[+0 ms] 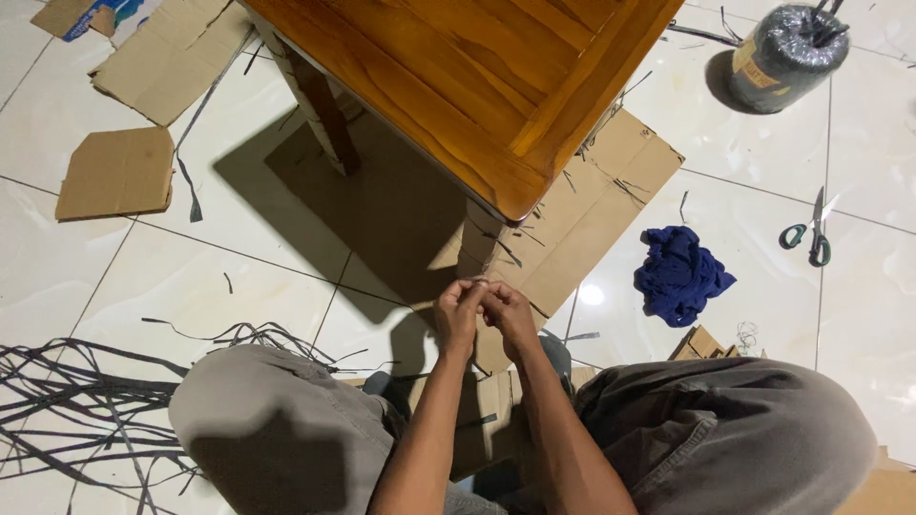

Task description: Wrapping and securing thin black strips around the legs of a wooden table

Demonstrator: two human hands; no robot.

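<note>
The person crouches on the tiled floor (267, 277), knees wide, with the left hand (458, 315) and right hand (508, 315) pressed together, fingers pinched narrow on something thin, likely a strip, at the cardboard-wrapped leg (477, 250) under the wooden bench (477, 86); what they grip is too small to tell. That leg looks already covered and the far leg (320, 110) too, with the tying seemingly unfinished. Loose dark strips (86, 401) lie at the near left, a blue cloth (679, 275) and scissors (811, 234) to the right, a grey roll (787, 52) beyond.
</note>
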